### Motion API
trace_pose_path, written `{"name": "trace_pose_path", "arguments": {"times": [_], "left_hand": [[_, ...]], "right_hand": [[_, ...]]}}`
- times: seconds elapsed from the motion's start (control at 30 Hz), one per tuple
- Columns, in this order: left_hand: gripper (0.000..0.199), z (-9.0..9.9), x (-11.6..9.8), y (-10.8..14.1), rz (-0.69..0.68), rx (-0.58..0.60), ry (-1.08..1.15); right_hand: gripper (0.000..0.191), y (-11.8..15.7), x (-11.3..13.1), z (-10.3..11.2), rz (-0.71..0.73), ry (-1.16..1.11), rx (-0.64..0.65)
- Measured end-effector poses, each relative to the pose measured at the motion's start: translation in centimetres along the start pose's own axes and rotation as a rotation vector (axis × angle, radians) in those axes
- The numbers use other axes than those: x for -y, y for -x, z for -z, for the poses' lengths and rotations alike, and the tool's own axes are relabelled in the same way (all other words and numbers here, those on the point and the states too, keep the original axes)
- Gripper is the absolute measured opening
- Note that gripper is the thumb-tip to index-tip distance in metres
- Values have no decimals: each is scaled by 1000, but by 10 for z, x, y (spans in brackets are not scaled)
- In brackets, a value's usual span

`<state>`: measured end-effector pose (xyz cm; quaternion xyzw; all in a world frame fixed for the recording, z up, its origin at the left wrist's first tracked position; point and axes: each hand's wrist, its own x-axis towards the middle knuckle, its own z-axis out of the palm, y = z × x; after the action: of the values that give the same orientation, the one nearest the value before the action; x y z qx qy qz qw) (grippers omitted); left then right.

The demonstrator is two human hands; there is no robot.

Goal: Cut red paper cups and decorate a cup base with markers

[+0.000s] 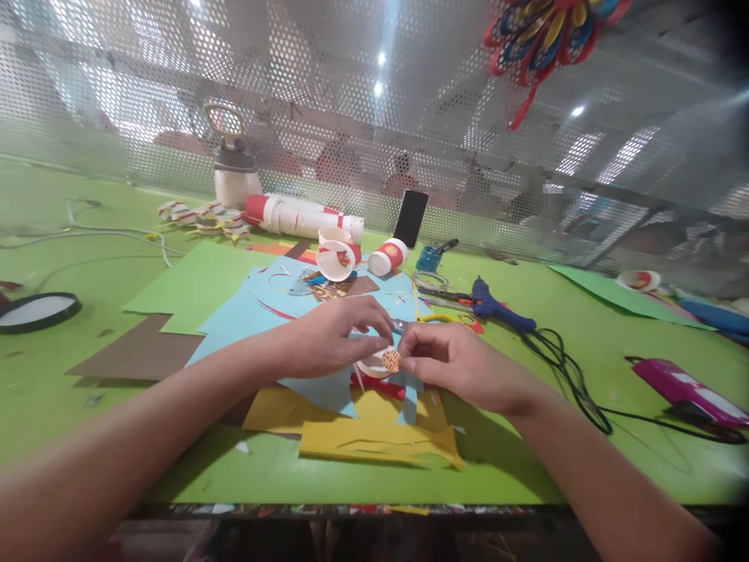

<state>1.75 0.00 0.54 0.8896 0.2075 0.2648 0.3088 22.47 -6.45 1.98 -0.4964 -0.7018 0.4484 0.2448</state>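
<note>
My right hand pinches the edge of a small round paper piece with a yellow and red pattern. Just behind that piece is a white paper cup piece with a curved rim, partly covered by my fingers. My left hand is closed at its upper edge, with thumb and fingertips together there. Below both hands lie a red strip, light blue paper and yellow paper. Scissors, partly hidden, show metal between the hands.
A blue glue gun with a black cord lies to the right, near a magenta device. Behind my hands are cut paper cups, a cup stack, a propped phone and a blue jar. A black-rimmed round object sits left.
</note>
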Motion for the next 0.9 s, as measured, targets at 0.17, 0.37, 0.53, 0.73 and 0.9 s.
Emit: {"name": "trace_pose_path", "arguments": {"times": [0.17,0.37,0.53,0.73,0.9], "left_hand": [[11,0,-4,1,8,37,19],[11,2,-4,-1,64,-149,159],[11,0,-6,-2,186,-247,324],[11,1,-7,-2,230,-189,383],[13,1,-5,0,199,-95,328]], "right_hand": [[15,0,2,-1,-20,-44,-31],[26,-1,-3,-4,-90,-205,-154],[25,-2,-4,-10,-42,-299,-230],[26,-2,-5,-12,-50,-348,-285],[26,0,-7,-11,-63,-332,-266]]}}
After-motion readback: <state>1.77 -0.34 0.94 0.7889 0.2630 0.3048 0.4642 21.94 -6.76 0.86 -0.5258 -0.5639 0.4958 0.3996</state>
